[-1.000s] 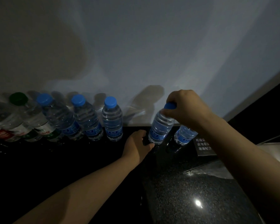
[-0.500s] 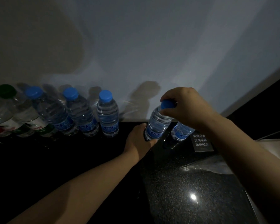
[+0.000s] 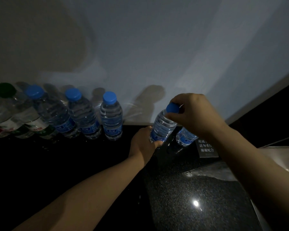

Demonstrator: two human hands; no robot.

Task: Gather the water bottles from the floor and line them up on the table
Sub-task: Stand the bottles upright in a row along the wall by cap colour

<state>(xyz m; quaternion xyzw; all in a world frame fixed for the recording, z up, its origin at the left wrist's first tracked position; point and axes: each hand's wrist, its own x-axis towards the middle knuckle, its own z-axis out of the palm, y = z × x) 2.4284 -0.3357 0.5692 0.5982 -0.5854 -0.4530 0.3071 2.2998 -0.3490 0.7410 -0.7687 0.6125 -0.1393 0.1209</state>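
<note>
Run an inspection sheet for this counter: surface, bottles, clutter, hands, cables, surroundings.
Surface: dark speckled countertop, glossy, with one light glare.
Job's things: held water bottle with a blue cap; partly hidden bottle behind the right forearm; three blue-capped bottles and a green-capped bottle in a row at the back; more cut off at the left edge.
Clutter: small printed sign beside the partly hidden bottle.
Grippers: left hand grips the held bottle's lower part; right hand pinches its cap.
Cables: thin pale line at far right, cannot tell if it is a cable.
Surroundings: pale wall with shadows; dim light.
</note>
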